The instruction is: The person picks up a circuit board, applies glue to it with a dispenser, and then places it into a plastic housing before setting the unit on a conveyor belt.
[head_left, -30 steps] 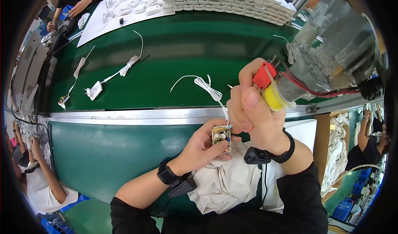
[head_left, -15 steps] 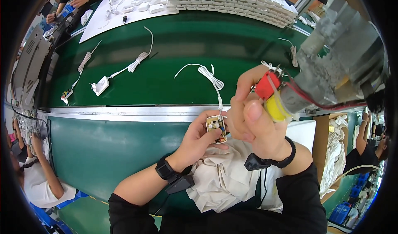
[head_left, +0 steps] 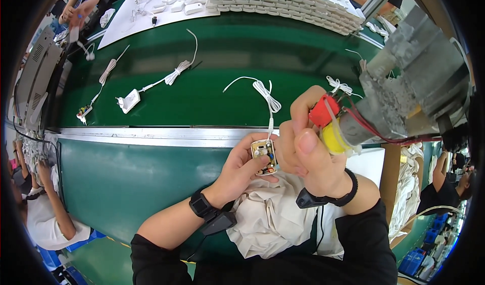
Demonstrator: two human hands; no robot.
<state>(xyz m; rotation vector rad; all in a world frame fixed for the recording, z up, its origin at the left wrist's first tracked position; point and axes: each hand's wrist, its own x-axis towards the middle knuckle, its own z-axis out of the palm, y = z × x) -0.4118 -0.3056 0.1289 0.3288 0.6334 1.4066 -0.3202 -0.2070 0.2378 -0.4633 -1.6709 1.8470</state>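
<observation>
Circuit board [head_left: 264,156] betw. left-hand fingertips [head_left: 252,151]

I see my left hand [head_left: 241,170] pinching a small open circuit board [head_left: 264,157] with its white cable [head_left: 267,99] trailing onto the green desk [head_left: 227,47]. My right hand [head_left: 308,153] wraps a suspended power screwdriver [head_left: 384,108] just beside the board.

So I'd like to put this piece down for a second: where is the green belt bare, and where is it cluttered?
The green conveyor belt is bare mid-way, between the white adapter with coiled cord and the loose white cable, and again beyond that cable, below the stacked white trays. The far-left edge is crowded with cords and parts. The left hand holds a small open circuit board; the right hand grips a grey power tool.
</observation>
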